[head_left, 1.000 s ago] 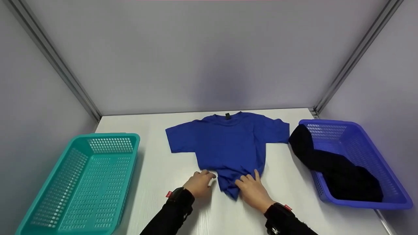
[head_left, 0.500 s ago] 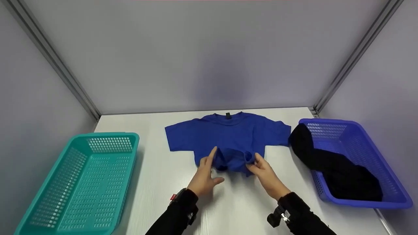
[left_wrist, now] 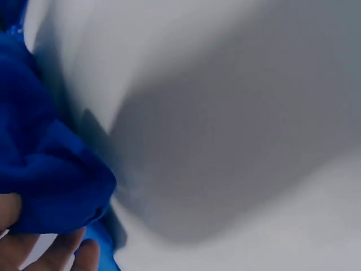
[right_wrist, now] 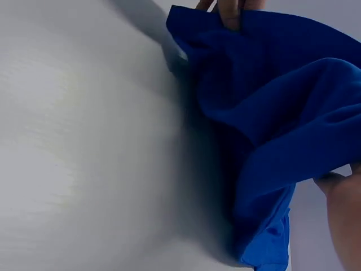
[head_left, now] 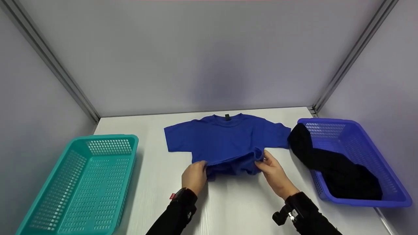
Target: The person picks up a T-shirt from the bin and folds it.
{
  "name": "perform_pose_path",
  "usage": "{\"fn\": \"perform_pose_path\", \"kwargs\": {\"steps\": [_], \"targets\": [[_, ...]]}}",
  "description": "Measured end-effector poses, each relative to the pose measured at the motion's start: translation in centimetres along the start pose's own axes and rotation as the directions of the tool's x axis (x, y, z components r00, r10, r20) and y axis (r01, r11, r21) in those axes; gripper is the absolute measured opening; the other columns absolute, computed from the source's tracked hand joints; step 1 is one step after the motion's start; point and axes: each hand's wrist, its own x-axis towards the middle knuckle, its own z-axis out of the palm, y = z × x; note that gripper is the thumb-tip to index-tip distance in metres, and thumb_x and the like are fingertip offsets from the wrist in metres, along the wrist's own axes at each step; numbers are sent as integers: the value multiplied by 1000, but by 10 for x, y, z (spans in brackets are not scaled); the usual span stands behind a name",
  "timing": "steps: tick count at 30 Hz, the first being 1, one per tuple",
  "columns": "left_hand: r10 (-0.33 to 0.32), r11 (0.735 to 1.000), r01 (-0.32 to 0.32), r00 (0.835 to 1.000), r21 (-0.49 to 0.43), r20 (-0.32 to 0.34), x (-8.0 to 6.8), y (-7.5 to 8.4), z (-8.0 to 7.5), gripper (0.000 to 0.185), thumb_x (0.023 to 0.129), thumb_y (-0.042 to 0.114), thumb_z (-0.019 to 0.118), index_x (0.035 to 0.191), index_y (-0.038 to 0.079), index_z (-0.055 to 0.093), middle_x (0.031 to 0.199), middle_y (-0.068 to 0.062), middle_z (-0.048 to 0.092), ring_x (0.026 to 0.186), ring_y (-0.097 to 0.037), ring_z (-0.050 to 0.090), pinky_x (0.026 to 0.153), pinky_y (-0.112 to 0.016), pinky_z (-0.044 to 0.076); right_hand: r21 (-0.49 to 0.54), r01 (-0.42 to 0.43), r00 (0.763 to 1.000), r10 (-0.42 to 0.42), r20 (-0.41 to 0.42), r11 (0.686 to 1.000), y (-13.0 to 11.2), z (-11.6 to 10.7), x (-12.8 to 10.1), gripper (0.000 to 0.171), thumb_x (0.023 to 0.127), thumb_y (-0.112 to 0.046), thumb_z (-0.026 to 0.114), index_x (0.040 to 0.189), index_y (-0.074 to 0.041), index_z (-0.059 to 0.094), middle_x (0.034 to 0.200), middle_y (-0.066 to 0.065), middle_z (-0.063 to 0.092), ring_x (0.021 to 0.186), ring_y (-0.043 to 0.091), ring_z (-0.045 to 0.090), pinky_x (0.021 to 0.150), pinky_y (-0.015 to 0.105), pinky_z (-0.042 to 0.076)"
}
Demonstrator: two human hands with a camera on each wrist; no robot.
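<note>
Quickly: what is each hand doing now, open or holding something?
Left hand: grips the bottom hem of the blue T-shirt.
Right hand: pinches the same hem at its other corner.

- Your right wrist view shows the blue shirt (right_wrist: pixel 271 113) bunched and lifted above the white table (right_wrist: pixel 84 141).
- Fingertips (right_wrist: pixel 230 14) pinch its top edge.
- The right hand (right_wrist: pixel 344 209) grips the lower fold.

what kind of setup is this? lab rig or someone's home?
Most likely a staged recording booth, not a home: plain grey wall panels joined by metal corner rails enclose a bare white table. A teal basket and a blue basket flank the blue T-shirt, like a laundry-sorting station.
</note>
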Motion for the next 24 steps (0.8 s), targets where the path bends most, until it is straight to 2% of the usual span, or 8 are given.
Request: {"fn": "perform_pose_path", "kwargs": {"steps": [3, 6, 10, 14, 16, 18, 21, 24], "targets": [[-29, 997, 26, 999, -68, -43, 3, -6, -16, 13, 93, 3, 65, 103, 6, 72, 96, -11, 76, 83, -30, 73, 70, -47, 57, -71, -20, 1000, 18, -23, 997, 3, -5, -4, 23, 101, -3, 56, 123, -6, 52, 108, 1, 72, 100, 12, 64, 94, 30, 47], [-34, 992, 24, 997, -121, -76, 6, -13, -32, 10, 92, 2, 62, 99, 8, 66, 93, -7, 72, 81, -25, 69, 70, -44, 55, -133, -60, 998, 56, -36, 989, 8, -8, -10, 27, 96, 0, 63, 119, -4, 49, 104, 4, 70, 97, 13, 65, 90, 31, 51], [95, 992, -104, 989, -76, -117, 7, -24, -53, 13, 90, -5, 61, 92, 8, 62, 89, -4, 65, 83, -22, 64, 73, -41, 53, -223, -112, 994, 112, -15, 968, 14, -11, -19, 46, 91, -3, 72, 131, 1, 49, 122, 7, 65, 111, 11, 62, 92, 30, 53], [256, 967, -252, 959, 46, -124, 5, -39, -70, 18, 84, -12, 67, 87, 6, 63, 85, -6, 61, 82, -25, 62, 72, -41, 53, -340, -77, 992, 105, 64, 937, 20, -17, -29, 37, 91, -9, 75, 124, 1, 63, 121, 5, 64, 110, 10, 60, 91, 27, 51], [298, 950, -286, 950, 122, -92, 3, -46, -78, 21, 77, -14, 71, 84, 5, 64, 83, -7, 60, 79, -27, 61, 69, -41, 53, -398, -19, 989, 75, 127, 917, 25, -20, -33, 22, 91, -7, 74, 112, -2, 69, 110, 5, 66, 103, 12, 61, 91, 26, 49], [312, 929, -300, 950, 217, -26, 0, -53, -83, 21, 74, -15, 74, 81, 3, 66, 82, -9, 59, 76, -29, 61, 68, -43, 53, -465, 57, 978, 44, 204, 884, 29, -21, -36, 16, 90, -6, 74, 106, -8, 73, 103, 3, 68, 98, 13, 62, 92, 26, 48], [273, 889, -289, 957, 355, 98, -8, -62, -86, 14, 74, -12, 74, 79, 0, 71, 81, -11, 61, 74, -31, 63, 71, -44, 54, -537, 124, 943, 69, 326, 834, 36, -19, -39, 15, 89, -10, 76, 104, -14, 75, 104, 1, 71, 101, 12, 64, 96, 27, 47], [204, 852, -262, 964, 454, 174, -17, -68, -83, 7, 82, -5, 70, 78, 0, 73, 83, -14, 66, 78, -35, 66, 83, -50, 55, -589, 134, 892, 162, 423, 797, 39, -14, -41, 17, 91, -20, 76, 108, -14, 75, 108, 0, 73, 105, 12, 65, 97, 33, 50]]}}
